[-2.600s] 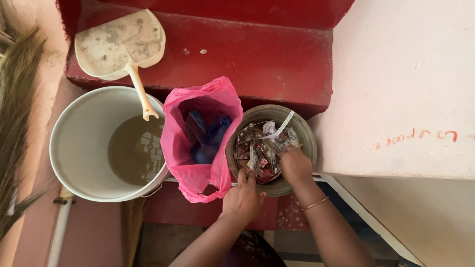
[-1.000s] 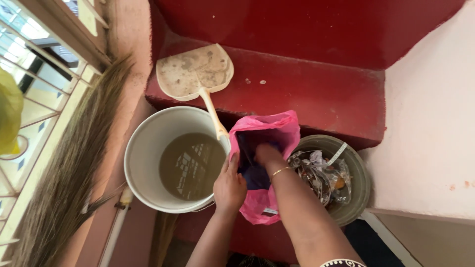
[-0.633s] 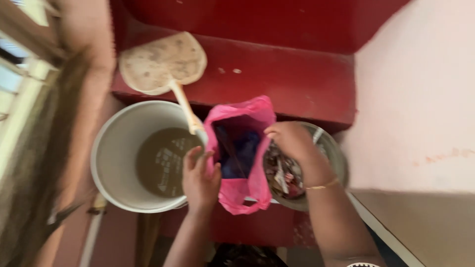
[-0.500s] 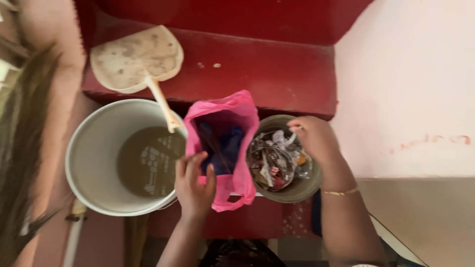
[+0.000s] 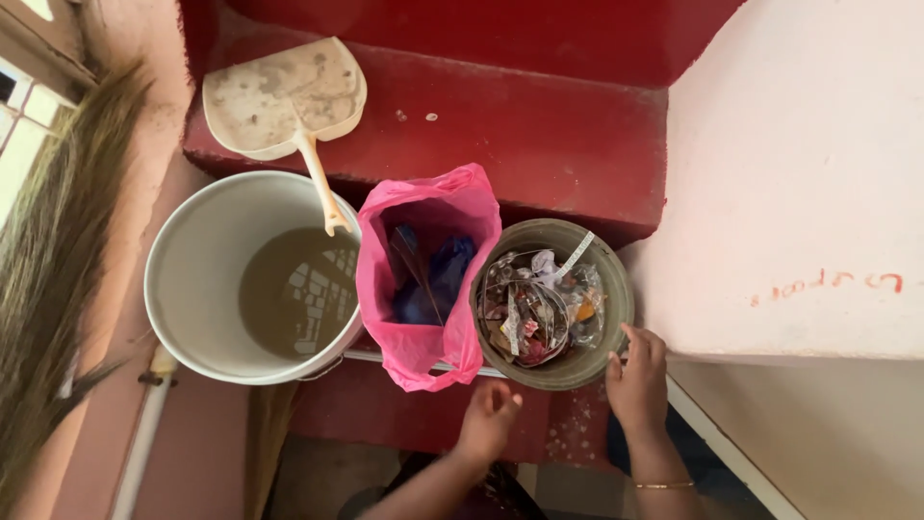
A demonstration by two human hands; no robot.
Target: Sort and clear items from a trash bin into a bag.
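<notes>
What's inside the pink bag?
The pink bag stands open. Blue plastic wrappers lie inside, with something dark beside them. Whatever is under them, at the bottom, is covered up and can't be seen.
</notes>
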